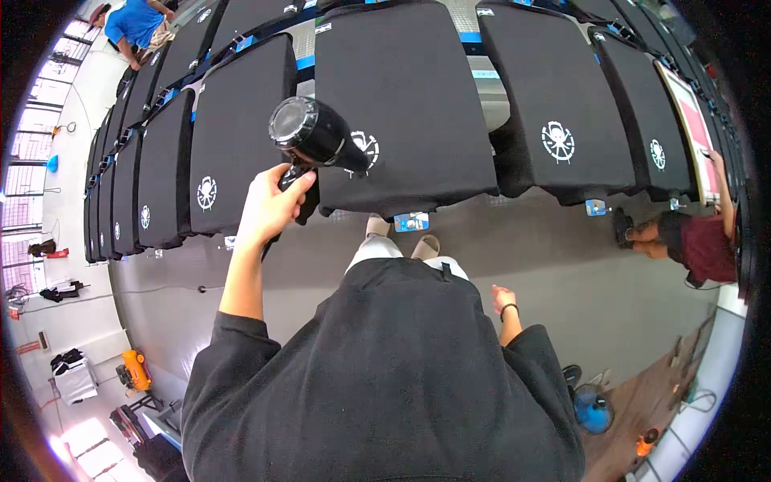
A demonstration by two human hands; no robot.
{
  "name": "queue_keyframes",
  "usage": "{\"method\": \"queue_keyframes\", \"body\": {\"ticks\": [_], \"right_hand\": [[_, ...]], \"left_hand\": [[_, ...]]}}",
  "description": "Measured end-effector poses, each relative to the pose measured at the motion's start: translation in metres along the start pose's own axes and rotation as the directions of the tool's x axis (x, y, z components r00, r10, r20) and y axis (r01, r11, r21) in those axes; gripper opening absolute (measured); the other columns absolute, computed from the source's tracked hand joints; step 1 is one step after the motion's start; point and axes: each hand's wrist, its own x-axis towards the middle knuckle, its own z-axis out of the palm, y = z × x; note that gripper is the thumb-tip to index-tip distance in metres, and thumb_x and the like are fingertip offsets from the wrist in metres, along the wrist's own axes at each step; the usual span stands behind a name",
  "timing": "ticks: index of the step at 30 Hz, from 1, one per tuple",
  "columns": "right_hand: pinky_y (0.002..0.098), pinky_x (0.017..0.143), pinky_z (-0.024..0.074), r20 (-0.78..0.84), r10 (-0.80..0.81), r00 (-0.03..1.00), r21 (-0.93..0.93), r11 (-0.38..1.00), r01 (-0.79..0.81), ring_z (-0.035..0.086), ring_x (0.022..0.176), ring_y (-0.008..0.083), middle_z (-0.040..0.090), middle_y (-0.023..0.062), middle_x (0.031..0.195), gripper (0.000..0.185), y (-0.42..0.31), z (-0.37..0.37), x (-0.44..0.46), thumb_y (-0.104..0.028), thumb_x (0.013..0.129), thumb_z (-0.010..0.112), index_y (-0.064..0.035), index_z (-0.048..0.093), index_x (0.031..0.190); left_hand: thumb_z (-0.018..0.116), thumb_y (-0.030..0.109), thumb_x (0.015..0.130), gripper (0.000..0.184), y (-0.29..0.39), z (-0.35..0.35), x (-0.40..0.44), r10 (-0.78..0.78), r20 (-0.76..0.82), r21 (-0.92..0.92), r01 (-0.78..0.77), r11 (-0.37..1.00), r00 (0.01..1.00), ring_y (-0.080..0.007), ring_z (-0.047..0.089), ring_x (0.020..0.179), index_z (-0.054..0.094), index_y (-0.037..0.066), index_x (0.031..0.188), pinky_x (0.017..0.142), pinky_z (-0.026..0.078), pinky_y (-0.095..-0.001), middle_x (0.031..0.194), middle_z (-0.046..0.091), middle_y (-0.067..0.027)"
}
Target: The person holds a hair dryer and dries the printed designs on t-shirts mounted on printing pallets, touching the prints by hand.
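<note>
My left hand (277, 201) is closed around the handle of a black hair dryer (321, 136). The dryer is held above a black T-shirt (401, 88) stretched flat on a board, its nozzle end over the white round spider print (366, 149) and partly covering it. Down by my side hangs my right hand (503, 298), with a dark band at the wrist, its fingers loosely apart and nothing in them. To the right lies another black shirt with the same white print (557, 141).
Shirts on boards run in a long row to both sides. At the far right a person (707, 249) holds a framed screen (689, 128); another person in blue (138, 32) stands far left. Behind me are an orange machine (136, 370) and a blue-bladed fan (593, 410).
</note>
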Motion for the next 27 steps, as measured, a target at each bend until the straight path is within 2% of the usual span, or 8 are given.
{"method": "queue_keyframes", "body": {"ticks": [8,9,10,13,18,21,24,27], "right_hand": [[0.0387,0.048,0.0399,0.039,-0.369,0.929,-0.273,0.89,0.365,0.048,0.052,0.0151,0.054,0.0019,0.059,0.04,0.028,-0.004,0.073,-0.038,0.095,0.052,-0.0099,0.059,0.067],[0.0387,0.05,0.0416,0.122,-0.715,0.688,-0.592,0.504,0.629,0.049,0.055,0.015,0.056,0.0012,0.062,0.041,0.024,0.004,0.077,-0.039,0.097,0.05,-0.0092,0.062,0.072],[0.0476,0.083,0.0546,0.291,-0.587,0.755,-0.87,0.167,0.465,0.069,0.095,0.0329,0.071,0.0123,0.108,0.044,0.023,-0.005,0.084,-0.038,0.103,0.035,-0.0138,0.072,0.106],[0.0492,0.078,0.0553,-0.028,-0.211,0.977,-0.163,0.965,0.204,0.069,0.089,0.0338,0.072,0.0159,0.104,0.029,0.007,0.003,0.052,-0.034,0.095,0.056,-0.0114,0.072,0.104],[0.0502,0.067,0.0526,-0.042,-0.15,0.988,0.051,0.987,0.152,0.067,0.078,0.0331,0.071,0.0132,0.087,0.031,0.007,0.019,0.025,-0.037,0.094,0.058,-0.0088,0.071,0.095],[0.047,0.085,0.05,0.106,-0.342,0.934,-0.614,0.716,0.332,0.067,0.091,0.0375,0.071,0.018,0.096,0.051,0.022,0.02,0.054,-0.046,0.1,0.039,-0.0059,0.07,0.098],[0.0387,0.048,0.0419,-0.018,-0.275,0.961,-0.179,0.947,0.268,0.051,0.052,0.019,0.061,0.004,0.068,0.032,0.034,0.025,0.074,-0.038,0.093,0.063,-0.0086,0.066,0.081],[0.0371,0.051,0.0441,-0.148,-0.262,0.954,-0.177,0.956,0.235,0.054,0.055,0.0184,0.061,0.0037,0.067,0.034,0.008,0.022,0.031,-0.041,0.091,0.064,-0.0075,0.068,0.085]], "left_hand": [[0.072,0.033,0.086,0.052,-0.02,-0.015,0.023,0.128,-0.213,0.31,-0.057,0.949,0.969,-0.0163,0.064,0.061,0.064,-0.008,0.117,0.059,0.053,-0.0336,0.074,0.069,-0.0125],[0.071,0.041,0.081,0.055,-0.011,-0.014,0.023,0.092,-0.221,0.189,-0.049,0.981,0.971,-0.0375,0.07,0.095,0.068,-0.008,0.107,0.085,0.053,-0.0422,0.096,0.069,-0.0293],[0.071,0.031,0.087,0.047,-0.031,-0.012,0.04,0.173,-0.206,0.257,-0.117,0.959,0.963,-0.0159,0.065,0.062,0.065,-0.008,0.113,0.059,0.053,-0.0323,0.074,0.069,-0.0123],[0.073,0.034,0.085,0.052,-0.019,-0.01,0.048,0.154,-0.173,0.192,-0.12,0.974,0.973,-0.0167,0.067,0.065,0.065,-0.008,0.114,0.063,0.053,-0.0324,0.076,0.069,-0.0149],[0.073,0.034,0.084,0.055,-0.005,-0.014,0.044,0.163,-0.09,0.205,-0.142,0.968,0.982,-0.0165,0.07,0.069,0.064,-0.009,0.118,0.065,0.054,-0.0317,0.077,0.07,-0.0169],[0.073,0.029,0.086,0.048,-0.011,-0.018,0.032,0.177,-0.115,0.141,-0.16,0.977,0.978,-0.0126,0.062,0.055,0.065,-0.005,0.118,0.053,0.05,-0.0289,0.071,0.068,-0.0097],[0.071,0.022,0.089,0.039,-0.008,-0.028,0.024,0.039,-0.035,0.045,-0.037,0.998,0.999,-0.0069,0.053,0.05,0.065,-0.001,0.12,0.045,0.04,-0.0244,0.062,0.058,-0.0006],[0.068,0.018,0.092,0.024,-0.004,-0.027,0.021,0.0,0.002,-0.057,0.0,0.998,1.0,-0.0054,0.047,0.048,0.063,-0.001,0.105,0.043,0.037,-0.0227,0.062,0.054,0.0016]]}}
